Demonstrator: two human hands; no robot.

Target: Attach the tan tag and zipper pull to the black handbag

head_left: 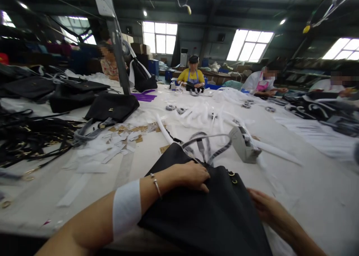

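A large black handbag (207,215) lies tilted on the table in front of me, its top pointing away. Small gold rings sit near its upper right corner, and grey-wrapped handles (221,151) stick out beyond the top. My left hand (195,175) reaches across the bag and is closed on its top edge, the fingers bent at the opening. At the bag's right side, my right hand (260,203) grips the edge; its fingertips are partly hidden by the bag. Just past the handles stands a grey tape dispenser (245,145).
Finished-looking black bags (112,107) and a heap of black straps (33,136) cover the left side. Paper scraps (117,144) lie near a metal post (119,46). White padding strips (196,116) spread over the middle. Several co-workers, one a person in yellow (192,76), sit around the table.
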